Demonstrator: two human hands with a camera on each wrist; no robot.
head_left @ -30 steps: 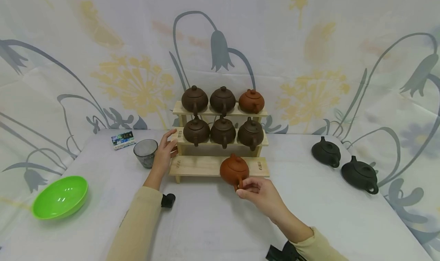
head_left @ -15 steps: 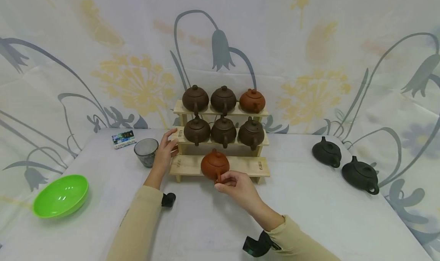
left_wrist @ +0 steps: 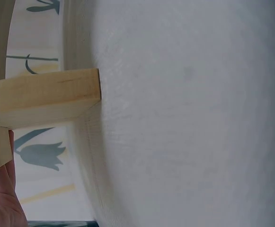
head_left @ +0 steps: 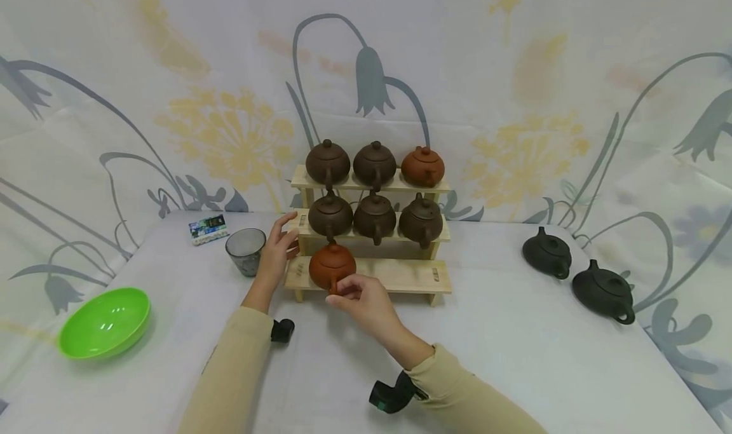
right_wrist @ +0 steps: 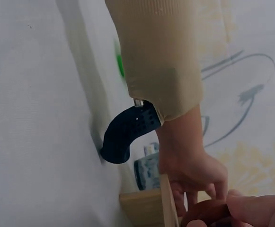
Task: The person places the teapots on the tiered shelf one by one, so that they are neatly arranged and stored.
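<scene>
An orange-brown clay teapot (head_left: 332,267) is at the left end of the lowest tier of a wooden stand (head_left: 394,274), its handle toward me. My right hand (head_left: 365,304) pinches that handle between thumb and fingers. At the stand's left side, my left hand (head_left: 277,250) grips the end of the middle shelf. In the left wrist view its fingers (left_wrist: 2,182) reach behind a wooden piece (left_wrist: 42,97). Three dark brown teapots (head_left: 374,217) fill the middle tier. On top stand two dark teapots (head_left: 328,162) and one reddish teapot (head_left: 423,167).
Left of the stand are a grey glass cup (head_left: 246,251), a small patterned box (head_left: 208,229) and a green bowl (head_left: 105,323). Two black teapots (head_left: 603,289) sit at the right of the white-covered table. A flower-printed cloth (head_left: 515,72) hangs behind.
My right hand has carried the orange-brown teapot leftward along the lowest tier, from right of its middle to its left end. My left hand stays at the stand's side.
</scene>
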